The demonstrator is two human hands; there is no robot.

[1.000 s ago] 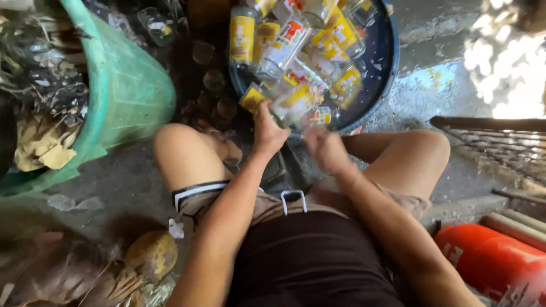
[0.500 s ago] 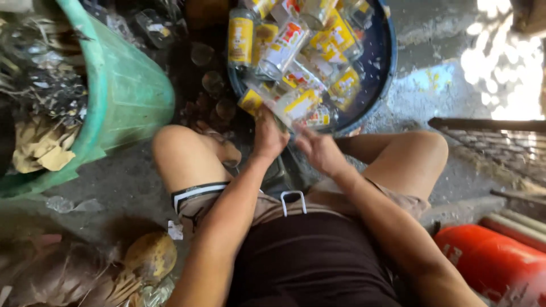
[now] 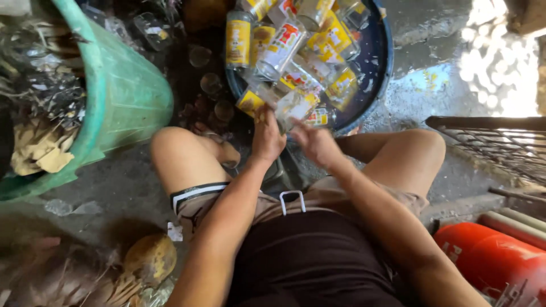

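While both hands meet at the near rim of the dark round basin (image 3: 380, 85), the left hand (image 3: 267, 139) grips a clear labelled bottle (image 3: 293, 105), fingers curled around it; the right hand (image 3: 315, 145) touches it, fingertips bunched together.

A single head-worn camera looks steeply down, close over the person's lap, knees and the ground ahead.

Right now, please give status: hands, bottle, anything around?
Left hand and right hand both on one clear glass bottle. Dark basin full of labelled bottles just ahead. Green tub at left.
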